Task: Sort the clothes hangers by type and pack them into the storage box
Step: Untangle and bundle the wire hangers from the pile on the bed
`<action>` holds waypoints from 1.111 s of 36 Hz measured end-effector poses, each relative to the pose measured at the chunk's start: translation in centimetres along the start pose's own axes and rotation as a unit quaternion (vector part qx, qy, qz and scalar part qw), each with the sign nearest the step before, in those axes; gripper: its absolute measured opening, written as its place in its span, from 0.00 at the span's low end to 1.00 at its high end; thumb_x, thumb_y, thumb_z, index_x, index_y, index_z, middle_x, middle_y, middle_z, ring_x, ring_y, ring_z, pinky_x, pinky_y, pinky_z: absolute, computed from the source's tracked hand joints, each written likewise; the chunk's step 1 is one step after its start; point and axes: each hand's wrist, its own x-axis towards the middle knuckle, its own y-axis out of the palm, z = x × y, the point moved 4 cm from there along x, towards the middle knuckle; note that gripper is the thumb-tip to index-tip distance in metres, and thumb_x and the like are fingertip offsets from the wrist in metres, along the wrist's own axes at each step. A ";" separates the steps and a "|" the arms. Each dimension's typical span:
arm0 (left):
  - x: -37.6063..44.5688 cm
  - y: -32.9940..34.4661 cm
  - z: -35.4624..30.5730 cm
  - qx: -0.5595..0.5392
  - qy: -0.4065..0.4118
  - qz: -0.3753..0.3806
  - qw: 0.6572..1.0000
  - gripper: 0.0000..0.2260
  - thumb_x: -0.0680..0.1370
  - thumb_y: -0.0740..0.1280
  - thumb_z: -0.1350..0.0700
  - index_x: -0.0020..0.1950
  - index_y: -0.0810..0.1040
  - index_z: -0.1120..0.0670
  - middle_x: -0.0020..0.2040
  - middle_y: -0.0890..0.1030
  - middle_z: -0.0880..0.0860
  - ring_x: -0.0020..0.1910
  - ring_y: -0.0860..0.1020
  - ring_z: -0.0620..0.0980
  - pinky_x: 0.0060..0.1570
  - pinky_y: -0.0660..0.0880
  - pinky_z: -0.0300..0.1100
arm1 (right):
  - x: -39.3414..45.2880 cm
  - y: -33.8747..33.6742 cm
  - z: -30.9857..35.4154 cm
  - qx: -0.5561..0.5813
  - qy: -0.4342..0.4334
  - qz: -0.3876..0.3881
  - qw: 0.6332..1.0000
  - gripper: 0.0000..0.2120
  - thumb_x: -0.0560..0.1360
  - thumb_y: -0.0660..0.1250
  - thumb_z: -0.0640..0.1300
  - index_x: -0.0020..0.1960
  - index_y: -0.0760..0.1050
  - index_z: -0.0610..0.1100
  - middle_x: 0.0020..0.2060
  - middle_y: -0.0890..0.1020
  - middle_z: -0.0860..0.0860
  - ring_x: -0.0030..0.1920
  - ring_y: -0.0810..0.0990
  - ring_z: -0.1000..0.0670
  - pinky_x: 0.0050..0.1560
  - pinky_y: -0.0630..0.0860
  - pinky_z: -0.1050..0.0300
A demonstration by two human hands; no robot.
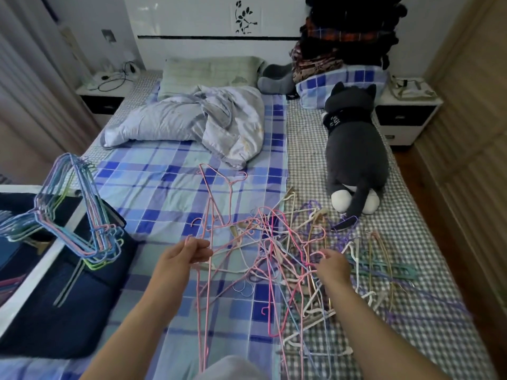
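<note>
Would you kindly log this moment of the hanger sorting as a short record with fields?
setting: bed with blue plaid sheet
left hand: grips pink wire hangers
right hand: reaches into tangled hanger pile; grasp unclear
sorted so far: bundle of pastel wire hangers at dark blue storage box
nearby: grey plush cat, crumpled quilt

Left hand (192, 252): we pinch pink wire hangers (208, 215).
Right hand (330, 263): we reach into the tangled hanger pile (296, 256).
Bed (153, 171): carries both.
</note>
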 end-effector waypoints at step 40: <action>-0.6 1.6 -1.0 0.018 0.004 0.047 0.999 0.14 0.85 0.60 0.52 0.53 0.85 0.55 0.46 0.88 0.52 0.49 0.84 0.49 0.58 0.73 0.45 | -7.3 -3.7 11.7 0.063 -0.309 -0.060 0.947 0.13 0.81 0.63 0.39 0.62 0.81 0.45 0.53 0.82 0.49 0.51 0.81 0.50 0.55 0.78 0.51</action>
